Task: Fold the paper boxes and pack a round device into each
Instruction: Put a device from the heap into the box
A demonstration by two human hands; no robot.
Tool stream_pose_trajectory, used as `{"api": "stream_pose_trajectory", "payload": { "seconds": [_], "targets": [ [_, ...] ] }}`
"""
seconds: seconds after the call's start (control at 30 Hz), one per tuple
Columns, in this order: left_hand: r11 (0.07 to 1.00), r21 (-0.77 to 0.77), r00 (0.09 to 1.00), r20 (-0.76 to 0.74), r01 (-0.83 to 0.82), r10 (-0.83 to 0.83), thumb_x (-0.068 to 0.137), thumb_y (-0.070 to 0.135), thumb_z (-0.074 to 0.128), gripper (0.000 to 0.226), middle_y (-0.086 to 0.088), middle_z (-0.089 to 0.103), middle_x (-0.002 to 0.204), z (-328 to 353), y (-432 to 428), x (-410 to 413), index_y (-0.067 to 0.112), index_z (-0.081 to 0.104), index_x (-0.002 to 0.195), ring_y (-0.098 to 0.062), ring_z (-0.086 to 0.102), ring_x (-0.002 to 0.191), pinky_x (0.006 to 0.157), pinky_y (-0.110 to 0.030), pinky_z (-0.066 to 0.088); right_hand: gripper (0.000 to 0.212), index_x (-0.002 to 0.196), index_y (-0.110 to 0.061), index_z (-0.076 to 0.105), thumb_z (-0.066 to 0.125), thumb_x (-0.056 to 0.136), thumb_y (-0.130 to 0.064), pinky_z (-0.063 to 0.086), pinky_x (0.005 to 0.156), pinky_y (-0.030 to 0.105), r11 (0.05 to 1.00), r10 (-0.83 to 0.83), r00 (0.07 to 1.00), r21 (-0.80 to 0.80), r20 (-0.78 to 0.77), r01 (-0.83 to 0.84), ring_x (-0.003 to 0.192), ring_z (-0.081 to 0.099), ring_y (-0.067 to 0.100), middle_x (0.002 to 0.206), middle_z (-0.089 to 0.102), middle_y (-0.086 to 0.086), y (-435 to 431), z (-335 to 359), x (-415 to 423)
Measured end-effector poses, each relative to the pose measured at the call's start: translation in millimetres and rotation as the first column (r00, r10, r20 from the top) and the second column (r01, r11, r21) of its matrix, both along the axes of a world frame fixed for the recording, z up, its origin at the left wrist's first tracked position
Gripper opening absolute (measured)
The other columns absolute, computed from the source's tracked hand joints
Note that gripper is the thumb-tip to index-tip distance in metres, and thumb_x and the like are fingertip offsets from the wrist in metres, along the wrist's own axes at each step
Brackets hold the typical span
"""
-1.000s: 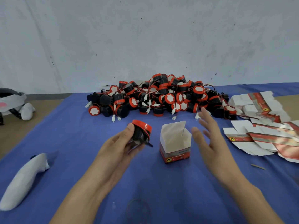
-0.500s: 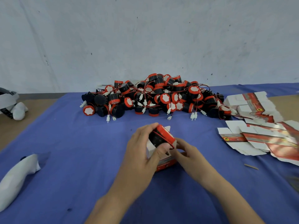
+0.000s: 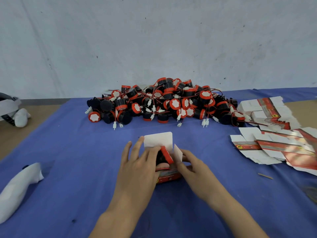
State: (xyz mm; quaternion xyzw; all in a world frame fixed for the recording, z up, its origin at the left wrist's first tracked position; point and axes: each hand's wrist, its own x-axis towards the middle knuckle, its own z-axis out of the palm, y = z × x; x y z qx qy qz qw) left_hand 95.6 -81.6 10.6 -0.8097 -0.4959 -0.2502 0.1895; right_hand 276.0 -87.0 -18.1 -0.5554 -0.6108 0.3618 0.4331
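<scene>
My left hand (image 3: pixel 142 165) clamps the round device (image 3: pixel 165 156), black with a red rim, tilted and partly sunk in the open paper box (image 3: pixel 169 177). Two of its fingers lie straight against the back flap. My right hand (image 3: pixel 193 167) grips the box's right side, fingers curled; how far they wrap is hidden. Both hands cover most of the box. The pile of devices (image 3: pixel 164 103) lies behind. The flat box blanks (image 3: pixel 274 148) at right and an unidentifiable white object (image 3: pixel 18 186) at left are cut off by the frame.
</scene>
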Motion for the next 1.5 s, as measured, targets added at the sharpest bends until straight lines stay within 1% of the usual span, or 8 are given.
{"api": "stream_pose_trajectory", "payload": {
  "seconds": [0.3, 0.53, 0.8, 0.97, 1.1, 1.23, 1.43, 1.5],
  "targets": [
    [0.987, -0.124, 0.994, -0.033, -0.104, 0.101, 0.076, 0.038, 0.076, 0.029, -0.012, 0.065, 0.111, -2, -4, -3, 0.015, 0.076, 0.094, -0.036, 0.062, 0.111, 0.091, -0.049, 0.052, 0.032, 0.113, -0.052, 0.053, 0.05, 0.102, -0.022, 0.047, 0.063, 0.008, 1.0, -0.004, 0.998, -0.019, -0.062, 0.003, 0.08, 0.064, -0.007, 0.101, 0.06, -0.04, -1, -2, -7],
    [0.93, -0.365, 0.997, -0.041, 0.044, -0.063, 0.099, 0.053, 0.039, 0.044, 0.009, 0.016, 0.157, 2, 5, -15, 0.034, 0.043, 0.139, -0.01, 0.018, 0.144, 0.112, -0.027, 0.026, 0.036, 0.117, -0.051, 0.048, 0.062, 0.086, -0.062, 0.05, 0.073, 0.007, 1.0, 0.007, 0.984, -0.028, -0.175, -0.012, 0.098, 0.064, -0.01, 0.106, 0.064, -0.036, -1, -1, -18],
    [0.901, -0.415, 0.989, 0.122, 0.127, -0.084, 0.093, 0.055, 0.046, 0.011, 0.027, 0.025, 0.116, 17, -1, -38, 0.047, 0.042, 0.086, -0.001, 0.057, 0.076, 0.053, -0.021, 0.043, 0.018, 0.112, -0.046, 0.056, 0.057, 0.098, -0.035, 0.054, 0.093, 0.031, 0.996, -0.058, 0.994, -0.077, -0.092, 0.051, 0.102, 0.065, 0.001, 0.107, 0.069, -0.022, 2, -2, -24],
    [0.885, -0.464, 0.985, 0.136, -0.032, 0.107, 0.095, 0.06, 0.037, 0.024, 0.017, 0.057, 0.092, 15, 2, -47, 0.038, 0.047, 0.091, -0.008, 0.06, 0.071, 0.065, -0.029, 0.051, 0.015, 0.11, -0.046, 0.053, 0.054, 0.096, -0.041, 0.046, 0.103, 0.04, 0.994, -0.09, 0.996, -0.063, -0.018, 0.088, 0.109, 0.06, 0.006, 0.108, 0.067, -0.022, 1, 0, -30],
    [0.599, -0.725, 0.786, 0.568, 0.339, 0.243, 0.094, 0.054, 0.054, 0.026, 0.009, 0.073, 0.078, 22, 1, -47, 0.028, 0.055, 0.094, -0.008, 0.06, 0.055, 0.053, -0.027, 0.05, 0.018, 0.113, -0.043, 0.051, 0.051, 0.096, -0.044, 0.042, 0.106, 0.043, 0.993, -0.107, 0.993, -0.04, 0.04, 0.109, 0.113, 0.057, 0.009, 0.112, 0.065, -0.02, -1, 0, -34],
    [0.235, -0.815, 0.772, 0.578, 0.53, 0.265, 0.094, 0.046, 0.063, 0.028, 0.0, 0.076, 0.09, 27, -4, -55, 0.023, 0.056, 0.108, -0.011, 0.062, 0.064, 0.057, -0.025, 0.051, 0.017, 0.118, -0.041, 0.05, 0.05, 0.101, -0.038, 0.042, 0.106, 0.043, 0.991, -0.124, 0.989, -0.034, 0.081, 0.127, 0.114, 0.057, 0.01, 0.115, 0.064, -0.019, 0, 0, -34],
    [0.503, -0.418, 0.18, 0.872, 0.756, 0.456, 0.095, 0.018, 0.061, 0.014, -0.005, 0.068, 0.079, 28, 0, -39, 0.01, 0.07, 0.102, -0.014, 0.059, 0.061, 0.052, -0.026, 0.051, 0.015, 0.112, -0.04, 0.051, 0.048, 0.098, -0.043, 0.043, 0.104, 0.043, 0.991, -0.124, 0.988, -0.043, 0.092, 0.129, 0.111, 0.057, 0.011, 0.11, 0.064, -0.019, -4, 4, -36],
    [0.612, -0.351, 0.134, 0.919, 0.709, 0.371, 0.096, 0.025, 0.06, 0.018, -0.001, 0.068, 0.079, 27, -2, -24, 0.015, 0.075, 0.098, -0.012, 0.061, 0.065, 0.055, -0.025, 0.054, 0.013, 0.113, -0.038, 0.05, 0.046, 0.101, -0.035, 0.042, 0.104, 0.044, 0.99, -0.127, 0.985, -0.044, 0.114, 0.133, 0.11, 0.057, 0.012, 0.11, 0.063, -0.017, -5, 4, -36]
  ]
}}
